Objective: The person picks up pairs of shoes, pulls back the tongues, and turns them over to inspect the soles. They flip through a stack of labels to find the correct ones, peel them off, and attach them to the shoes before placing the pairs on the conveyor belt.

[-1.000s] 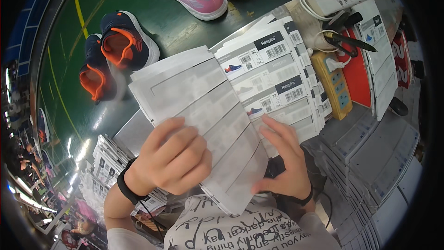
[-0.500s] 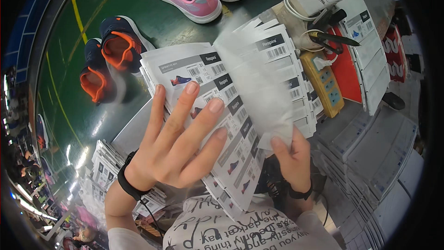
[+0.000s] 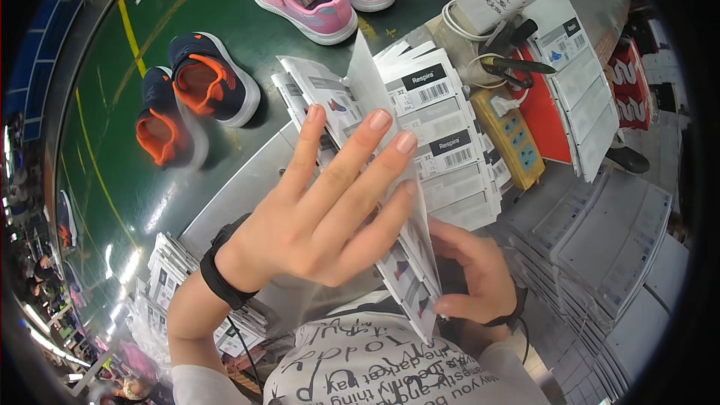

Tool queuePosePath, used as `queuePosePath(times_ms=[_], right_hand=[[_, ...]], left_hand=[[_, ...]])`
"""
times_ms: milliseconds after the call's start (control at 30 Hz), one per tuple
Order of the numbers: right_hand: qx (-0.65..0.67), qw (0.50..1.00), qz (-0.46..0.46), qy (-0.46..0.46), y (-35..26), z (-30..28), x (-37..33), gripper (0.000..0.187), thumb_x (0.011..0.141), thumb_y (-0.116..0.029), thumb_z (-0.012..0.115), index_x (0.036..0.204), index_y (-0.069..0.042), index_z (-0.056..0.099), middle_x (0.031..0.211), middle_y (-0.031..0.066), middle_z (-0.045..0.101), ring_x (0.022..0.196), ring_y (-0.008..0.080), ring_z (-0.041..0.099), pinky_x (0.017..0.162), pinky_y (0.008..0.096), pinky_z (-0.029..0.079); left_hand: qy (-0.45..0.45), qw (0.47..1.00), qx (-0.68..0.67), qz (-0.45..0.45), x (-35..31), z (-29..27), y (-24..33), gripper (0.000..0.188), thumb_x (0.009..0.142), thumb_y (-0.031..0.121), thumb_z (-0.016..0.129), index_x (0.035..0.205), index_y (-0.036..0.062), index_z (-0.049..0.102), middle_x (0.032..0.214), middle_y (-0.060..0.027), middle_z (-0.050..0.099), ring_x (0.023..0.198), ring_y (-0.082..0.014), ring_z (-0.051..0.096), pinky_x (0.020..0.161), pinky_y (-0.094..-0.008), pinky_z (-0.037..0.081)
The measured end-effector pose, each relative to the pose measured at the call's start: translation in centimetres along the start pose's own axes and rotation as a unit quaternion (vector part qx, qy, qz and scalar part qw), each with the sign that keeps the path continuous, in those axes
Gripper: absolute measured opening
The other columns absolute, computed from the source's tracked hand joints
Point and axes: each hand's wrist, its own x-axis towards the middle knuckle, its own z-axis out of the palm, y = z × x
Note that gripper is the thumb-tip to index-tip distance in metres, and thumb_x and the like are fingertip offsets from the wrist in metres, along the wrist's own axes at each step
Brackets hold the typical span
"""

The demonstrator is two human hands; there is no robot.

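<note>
The sheaf of barcode-label sheets (image 3: 409, 279) tilts only partly opened between the splayed, ungripping left hand (image 3: 307, 234) and the curled right hand (image 3: 480, 274), grip unclear, beside a label stack (image 3: 448, 169) already lying flat.

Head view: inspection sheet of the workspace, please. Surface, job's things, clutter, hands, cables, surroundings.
Surface: green tabletop, yellow lines, some glare.
Job's things: label bundle, partly opened, between the hands; printed label sheets stacked beyond it.
Clutter: pink shoes at the far side; navy-and-orange shoes to the left; dark tool above the yellow power strip.
Grippers: bare hands; left hand spread over the bundle, contact unclear; right hand at its right edge, grip unclear.
Cables: white cable looped beyond the power strip; white plug in the strip.
Surroundings: people at far left, small and blurred.
</note>
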Motion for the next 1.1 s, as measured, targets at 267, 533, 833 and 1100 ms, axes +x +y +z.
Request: queuePosePath(times_ms=[267,533,833,1100], right_hand=[[0.113,0.987,-0.049,0.106,-0.1,-1.2,-1.2,0.053,0.088,-0.016,0.060,0.128,0.015,0.047,0.114,0.0241,0.064,0.107,0.0280,0.064,0.096,0.0360,0.046],[-0.258,0.937,0.011,0.235,-1.7,-1.6,-0.1,0.031,0.092,-0.006,0.053,0.120,0.007,0.056,0.093,0.0112,0.071,0.091,0.0137,0.067,0.072,0.0270,0.050],[-0.074,0.984,-0.038,0.158,-1.7,-0.9,0.0,0.071,0.070,-0.026,0.083,0.128,0.003,0.052,0.099,0.0097,0.070,0.093,0.0131,0.066,0.083,0.0261,0.050],[-0.250,0.935,-0.015,0.253,-1.7,-0.6,0.1,0.042,0.079,-0.002,0.057,0.120,0.004,0.055,0.086,0.0191,0.069,0.076,0.0254,0.070,0.072,0.0318,0.052]], left_hand=[[0.015,1.000,-0.024,-0.004,-0.3,0.1,0.1,0.037,0.076,0.002,0.065,0.113,0.0088,0.063,0.122,-0.0188,0.061,0.115,-0.0410,0.058,0.098,-0.0646,0.040],[-0.001,1.000,-0.021,-0.007,0.4,-0.1,-0.2,0.032,0.079,0.008,0.066,0.110,0.0107,0.064,0.122,-0.0166,0.062,0.117,-0.0330,0.059,0.102,-0.0610,0.038],[-0.006,1.000,-0.005,-0.008,0.6,0.7,0.1,0.048,0.080,0.010,0.066,0.126,0.0137,0.057,0.134,-0.0190,0.054,0.123,-0.0355,0.054,0.105,-0.0588,0.036],[0.011,1.000,-0.003,-0.009,0.8,0.9,0.4,0.042,0.078,0.007,0.064,0.119,0.0114,0.059,0.128,-0.0179,0.057,0.119,-0.0345,0.056,0.104,-0.0591,0.037]])
